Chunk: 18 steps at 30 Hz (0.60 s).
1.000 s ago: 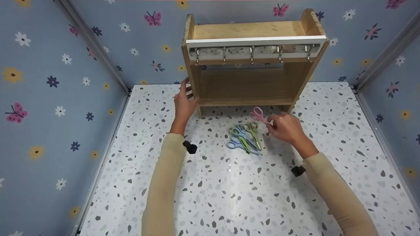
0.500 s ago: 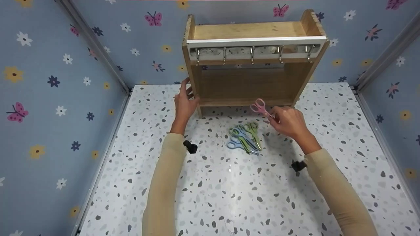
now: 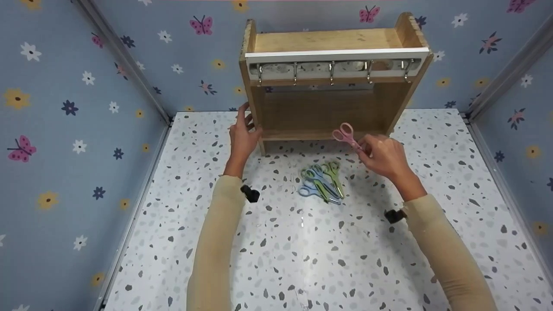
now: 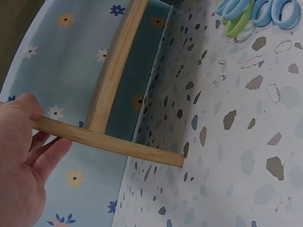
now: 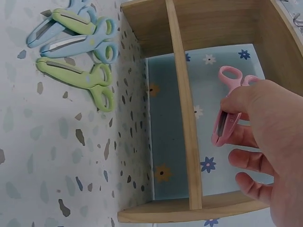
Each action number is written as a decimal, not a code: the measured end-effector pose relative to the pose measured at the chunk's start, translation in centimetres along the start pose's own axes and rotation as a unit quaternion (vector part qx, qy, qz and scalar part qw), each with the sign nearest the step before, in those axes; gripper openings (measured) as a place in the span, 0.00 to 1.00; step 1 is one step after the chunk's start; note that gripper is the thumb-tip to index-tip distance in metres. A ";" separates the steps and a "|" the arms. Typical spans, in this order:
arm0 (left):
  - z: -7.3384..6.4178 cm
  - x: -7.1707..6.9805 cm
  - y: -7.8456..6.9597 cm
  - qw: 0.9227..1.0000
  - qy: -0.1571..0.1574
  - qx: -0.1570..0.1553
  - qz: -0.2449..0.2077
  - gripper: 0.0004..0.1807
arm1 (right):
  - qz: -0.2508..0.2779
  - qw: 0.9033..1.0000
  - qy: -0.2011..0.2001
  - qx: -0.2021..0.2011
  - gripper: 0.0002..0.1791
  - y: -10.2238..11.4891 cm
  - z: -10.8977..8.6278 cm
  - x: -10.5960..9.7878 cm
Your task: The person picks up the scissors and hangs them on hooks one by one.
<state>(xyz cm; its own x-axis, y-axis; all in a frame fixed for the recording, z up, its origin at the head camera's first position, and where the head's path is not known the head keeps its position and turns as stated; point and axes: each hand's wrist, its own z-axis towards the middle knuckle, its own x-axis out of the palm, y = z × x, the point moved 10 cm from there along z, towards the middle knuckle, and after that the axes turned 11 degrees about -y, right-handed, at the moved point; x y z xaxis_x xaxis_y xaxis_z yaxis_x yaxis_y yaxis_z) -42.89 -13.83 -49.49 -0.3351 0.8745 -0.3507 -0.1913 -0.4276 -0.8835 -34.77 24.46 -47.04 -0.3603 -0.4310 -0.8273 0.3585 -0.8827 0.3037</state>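
Note:
My right hand [image 3: 384, 157] pinches pink scissors [image 3: 345, 133] between thumb and fingers by the blade end, with the finger loops pointing up and away. They are in the air before the lower shelf of a wooden hook rack [image 3: 324, 41]. In the right wrist view the blades of the pink scissors [image 5: 223, 124] lie under the thumb, and the other fingers are loosely bent. My left hand [image 3: 244, 136] grips the left side panel of the rack, thumb on one face and fingers on the other, as the left wrist view shows on the panel [image 4: 128, 145].
Several metal hooks [image 3: 332, 72] line the white strip along the rack's front. Blue scissors [image 3: 319, 176] and green scissors [image 3: 333, 175] lie in a loose pile on the speckled table [image 3: 281, 250] before the rack. Flowered walls [image 3: 52, 172] enclose the table.
My right hand has lifted the pink scissors upward and slightly right, from near the table toward the lower shelf's height. The left hand, the rack and the pile have stayed put.

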 end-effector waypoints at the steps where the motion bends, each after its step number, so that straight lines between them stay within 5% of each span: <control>1: 0.0 0.0 0.0 1.000 0.000 0.000 0.002 0.42 | 0.001 1.000 -0.004 0.000 0.10 0.0 0.1 -0.1; 18: -0.2 -0.2 -0.2 1.000 -0.010 0.023 0.013 0.40 | 0.037 0.998 -0.058 0.002 0.09 -0.2 0.3 -2.3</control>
<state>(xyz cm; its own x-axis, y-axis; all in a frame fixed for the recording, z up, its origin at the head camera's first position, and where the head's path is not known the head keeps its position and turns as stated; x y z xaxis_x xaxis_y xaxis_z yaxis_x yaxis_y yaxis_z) -42.61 -13.88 -49.28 -0.3589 0.8581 -0.3672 -0.2248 -0.4613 -0.8583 -34.29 25.55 -45.07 -0.4296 -0.5132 -0.7430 0.3838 -0.8485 0.3642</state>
